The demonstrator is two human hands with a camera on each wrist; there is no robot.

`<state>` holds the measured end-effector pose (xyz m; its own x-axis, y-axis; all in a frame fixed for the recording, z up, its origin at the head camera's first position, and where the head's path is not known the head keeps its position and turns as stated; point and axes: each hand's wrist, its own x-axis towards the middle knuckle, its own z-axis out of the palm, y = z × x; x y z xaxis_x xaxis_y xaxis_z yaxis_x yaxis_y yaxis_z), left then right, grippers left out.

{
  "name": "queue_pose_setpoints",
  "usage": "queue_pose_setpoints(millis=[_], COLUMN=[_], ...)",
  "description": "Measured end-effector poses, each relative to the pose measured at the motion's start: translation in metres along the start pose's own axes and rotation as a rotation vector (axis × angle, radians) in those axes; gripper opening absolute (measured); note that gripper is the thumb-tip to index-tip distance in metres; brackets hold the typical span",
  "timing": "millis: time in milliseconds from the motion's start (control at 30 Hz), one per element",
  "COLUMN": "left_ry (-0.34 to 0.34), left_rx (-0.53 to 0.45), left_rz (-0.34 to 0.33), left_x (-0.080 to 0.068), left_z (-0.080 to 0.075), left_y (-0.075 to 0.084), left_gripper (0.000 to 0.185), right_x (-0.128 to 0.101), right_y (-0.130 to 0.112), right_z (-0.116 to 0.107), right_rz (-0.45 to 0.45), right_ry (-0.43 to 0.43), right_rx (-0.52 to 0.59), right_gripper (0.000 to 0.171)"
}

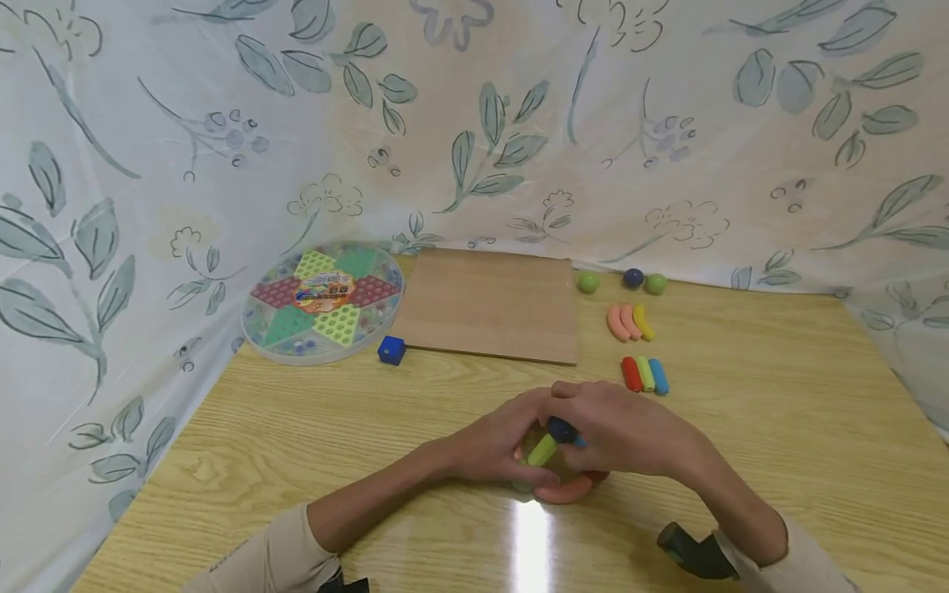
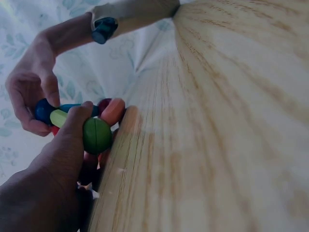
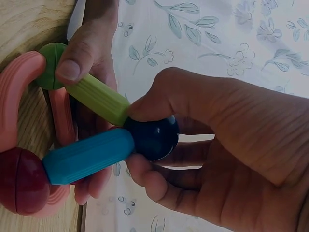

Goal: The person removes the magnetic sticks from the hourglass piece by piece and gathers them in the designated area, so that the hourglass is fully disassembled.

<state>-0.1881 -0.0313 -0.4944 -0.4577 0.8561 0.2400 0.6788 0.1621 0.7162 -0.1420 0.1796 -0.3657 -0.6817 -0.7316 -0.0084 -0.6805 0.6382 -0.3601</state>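
Note:
Both hands meet at the middle of the wooden table (image 1: pixel 296 428) around a small build of coloured sticks and balls. My right hand (image 1: pixel 574 424) pinches a dark blue ball (image 3: pixel 153 137) between thumb and fingers. A teal stick (image 3: pixel 87 155) and a lime green stick (image 3: pixel 99 99) join that ball. My left hand (image 1: pixel 530 449) holds the lime stick (image 2: pixel 59 117), its thumb lying where the stick meets a green ball (image 2: pixel 97 136). Salmon curved pieces (image 3: pixel 14 92) and a dark red ball (image 3: pixel 21 181) form the base, which rests on the table.
A round checkers box (image 1: pixel 322 301), a blue cube (image 1: pixel 391 350) and a wooden board (image 1: pixel 493 305) lie at the back. To their right sit three loose balls (image 1: pixel 633 277), curved pieces (image 1: pixel 629 321) and straight sticks (image 1: pixel 644 375). Floral cloth (image 1: pixel 148 165) walls in the table.

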Motion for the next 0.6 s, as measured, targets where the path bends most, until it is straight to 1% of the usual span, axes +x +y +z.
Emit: queue_pose_setpoints(millis=[100,233,267,367,467,500,533,600], left_ry=[0.007,0.002,0.001,0.0,0.002,0.0,0.001,-0.001], left_rx=[-0.002,-0.031,-0.032,-0.039,-0.019,-0.022,-0.011,0.022], left_rz=[0.01,0.039,0.041,0.048,0.041,0.04,0.042,0.04], left_x=[0.0008,0.0043,0.0047,0.006,0.0042,0.0041,0.0035,0.0024], left_z=[0.0013,0.0027,0.0028,0.0021,0.0007,0.0003,0.0001,-0.0005], left_y=[0.0,-0.0003,-0.0007,-0.0011,-0.0008,-0.0003,0.0,0.0007], left_gripper=[0.065,0.078,0.078,0.073,0.059,0.057,0.06,0.059], right_x=[-0.0007,-0.0018,-0.0019,-0.0009,0.0011,0.0017,0.0022,0.0029], right_y=[0.0002,0.0012,0.0016,0.0028,0.0032,0.0033,0.0035,0.0041], right_z=[-0.0007,-0.0024,-0.0028,-0.004,-0.0047,-0.0047,-0.0046,-0.0046], right_rz=[0.022,0.061,0.067,0.07,0.07,0.071,0.069,0.065], right_ry=[-0.024,-0.073,-0.082,-0.101,-0.117,-0.122,-0.126,-0.133], right_rx=[0.029,0.11,0.129,0.19,0.236,0.25,0.257,0.262], right_gripper=[0.025,0.024,0.024,0.024,0.023,0.023,0.023,0.024])
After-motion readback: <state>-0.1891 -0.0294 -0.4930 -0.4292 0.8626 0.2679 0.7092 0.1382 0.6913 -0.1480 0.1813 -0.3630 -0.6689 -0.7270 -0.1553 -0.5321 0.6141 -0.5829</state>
